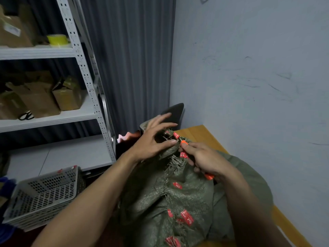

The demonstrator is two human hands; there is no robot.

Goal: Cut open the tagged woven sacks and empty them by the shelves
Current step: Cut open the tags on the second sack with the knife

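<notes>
A green woven sack [167,202] with several red tags [187,217] along its frayed seam lies in front of me, its top raised. My left hand [153,139] holds the sack's gathered top edge between thumb and fingers, the other fingers spread. My right hand [204,159] grips an orange-handled cutter [184,143], whose tip sits at the seam beside a red tag [176,134] near the left thumb. The cutter's rear end shows orange below the right palm.
White metal shelves [85,72] at left hold cardboard boxes [41,98], yellow tape [57,40] and scissors [26,115]. Stacked grey perforated baskets [46,193] stand at lower left. A wooden surface [199,134] runs along the blue wall at right; dark curtain behind.
</notes>
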